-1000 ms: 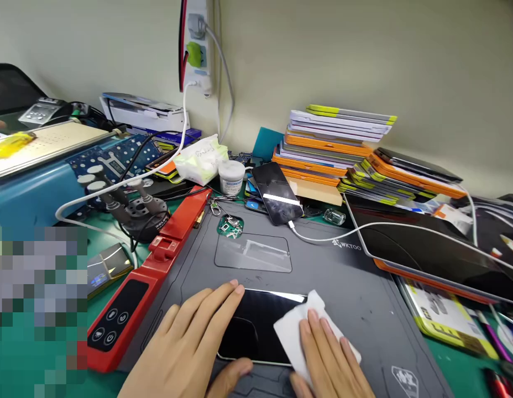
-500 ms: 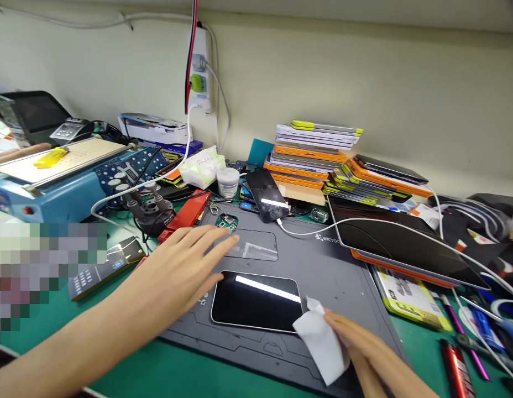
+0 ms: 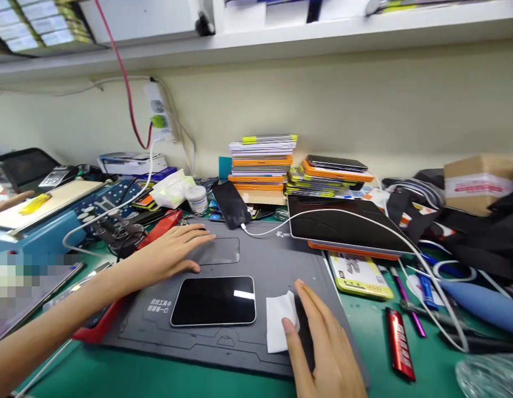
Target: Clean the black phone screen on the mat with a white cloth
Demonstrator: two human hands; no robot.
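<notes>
A phone (image 3: 214, 301) with a dark screen lies flat on the grey work mat (image 3: 190, 349), between my two hands. My left hand (image 3: 176, 251) is open, its fingers stretched over the edge of a clear glass sheet (image 3: 225, 251) behind the phone; whether they touch it I cannot tell. To the phone's right, a white wipe (image 3: 277, 326) rests on the mat. My right hand (image 3: 326, 342) spreads thumb and fingers apart there, with the thumb tip at the wipe. A black object (image 3: 305, 334) shows between its thumb and forefinger, mostly covered.
Behind stand a charging phone (image 3: 231, 204) and stacked boxes (image 3: 262, 166). Right lie a large dark panel (image 3: 347, 224), a yellow-edged pack (image 3: 360, 276) and a red cylinder (image 3: 399, 342). A blue machine (image 3: 36, 232) stands left, with another person's hand (image 3: 11, 200) beyond.
The view has swung right and up. My right hand has gone from gripping the wipe to spread fingers, and the wipe now lies on the mat. My left hand has moved away from the phone.
</notes>
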